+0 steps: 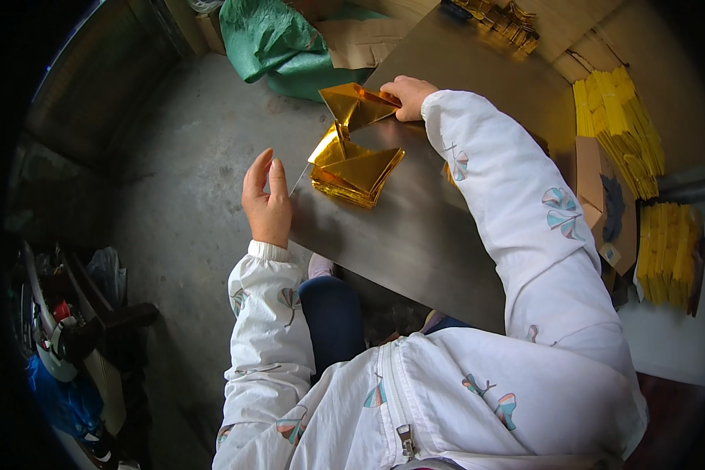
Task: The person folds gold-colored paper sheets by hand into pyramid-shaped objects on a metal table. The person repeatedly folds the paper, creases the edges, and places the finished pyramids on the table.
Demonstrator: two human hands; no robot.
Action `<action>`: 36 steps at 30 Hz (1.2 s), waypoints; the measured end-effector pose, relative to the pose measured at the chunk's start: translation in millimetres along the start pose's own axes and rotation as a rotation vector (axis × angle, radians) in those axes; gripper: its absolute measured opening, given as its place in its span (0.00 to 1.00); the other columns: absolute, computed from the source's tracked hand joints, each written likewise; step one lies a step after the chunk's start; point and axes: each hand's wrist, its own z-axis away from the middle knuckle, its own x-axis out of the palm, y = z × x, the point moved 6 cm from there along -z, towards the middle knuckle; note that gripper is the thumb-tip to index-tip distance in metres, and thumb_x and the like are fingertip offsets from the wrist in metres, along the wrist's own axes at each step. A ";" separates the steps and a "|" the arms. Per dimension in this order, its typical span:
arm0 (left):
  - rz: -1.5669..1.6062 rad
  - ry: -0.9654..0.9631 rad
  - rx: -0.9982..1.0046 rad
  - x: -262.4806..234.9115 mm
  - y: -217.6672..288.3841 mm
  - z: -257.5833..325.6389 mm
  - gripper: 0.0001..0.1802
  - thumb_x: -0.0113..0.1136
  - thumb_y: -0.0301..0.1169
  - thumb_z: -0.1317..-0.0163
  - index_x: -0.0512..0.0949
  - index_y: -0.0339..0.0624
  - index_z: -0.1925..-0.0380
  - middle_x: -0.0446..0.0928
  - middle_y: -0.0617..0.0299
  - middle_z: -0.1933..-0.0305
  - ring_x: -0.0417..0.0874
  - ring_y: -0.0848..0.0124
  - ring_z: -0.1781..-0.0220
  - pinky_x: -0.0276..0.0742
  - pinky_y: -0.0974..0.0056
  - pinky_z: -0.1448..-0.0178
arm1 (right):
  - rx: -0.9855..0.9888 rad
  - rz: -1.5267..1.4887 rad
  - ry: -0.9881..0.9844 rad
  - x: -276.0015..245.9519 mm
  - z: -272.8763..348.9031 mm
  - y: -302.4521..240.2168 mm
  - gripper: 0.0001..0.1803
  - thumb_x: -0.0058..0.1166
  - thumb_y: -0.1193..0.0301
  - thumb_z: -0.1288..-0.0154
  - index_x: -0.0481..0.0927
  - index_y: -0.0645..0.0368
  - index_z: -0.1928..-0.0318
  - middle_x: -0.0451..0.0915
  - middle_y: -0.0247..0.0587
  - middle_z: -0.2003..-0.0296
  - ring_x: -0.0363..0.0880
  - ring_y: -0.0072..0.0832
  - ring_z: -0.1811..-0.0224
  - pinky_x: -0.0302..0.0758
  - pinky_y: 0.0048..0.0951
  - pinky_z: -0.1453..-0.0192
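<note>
"Near the left edge of the table [423, 251], what is each hand doing?"

"The right hand [411, 98] has its fingertips closed on one corner of the upper foil [354, 108]. The left hand [266, 204] looks empty, thumb and fingers loosely parted, just beside the edge and apart from the stack [356, 176]."

"How would you handle that foil?"

"Lightly, I'd say. Sheet this thin probably dents under a hard pinch, so hold only the tip and let the creases guide you. The free hand could steady the stack, since its top fold seems to stand up and might slip."

"Any other trap?"

"That edge. The stack lies close to it, so a careless leftward pull could tip layers off. Better to square it inward, then press folds flat with a fingertip."

"And how does it look?"

"Shiny gold, nearly mirror-like, sharply creased. The upper foil spreads in pointed flaps, with orange glints. Below it, the stack shows many thin layers along its near side, fanned a little unevenly under pointed wings."

"Do the two touch?"

"They meet from this angle, but I can't tell whether they really touch."
</note>
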 end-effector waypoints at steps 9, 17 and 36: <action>-0.076 0.105 0.067 -19.9 22.0 3.8 0.16 0.58 0.34 0.31 0.79 0.39 0.47 0.80 0.53 0.48 0.81 0.64 0.46 0.77 0.64 0.42 | 0.073 0.121 0.593 -52.4 9.3 22.1 0.14 0.55 0.74 0.46 0.81 0.49 0.57 0.79 0.42 0.59 0.77 0.44 0.52 0.72 0.42 0.45; 0.210 -0.159 0.262 12.5 136.4 75.2 0.16 0.55 0.26 0.31 0.76 0.36 0.44 0.80 0.54 0.49 0.80 0.67 0.47 0.76 0.65 0.45 | 0.057 0.051 0.933 -102.1 221.5 14.9 0.12 0.57 0.76 0.50 0.76 0.53 0.62 0.76 0.44 0.65 0.77 0.46 0.57 0.71 0.46 0.50; 0.259 -1.004 -0.549 156.9 71.8 268.3 0.10 0.60 0.34 0.33 0.79 0.38 0.63 0.77 0.68 0.72 0.74 0.80 0.72 0.74 0.73 0.62 | 0.423 -1.302 0.399 185.2 477.5 30.6 0.31 0.75 0.60 0.55 0.77 0.66 0.55 0.80 0.44 0.63 0.78 0.27 0.60 0.76 0.27 0.54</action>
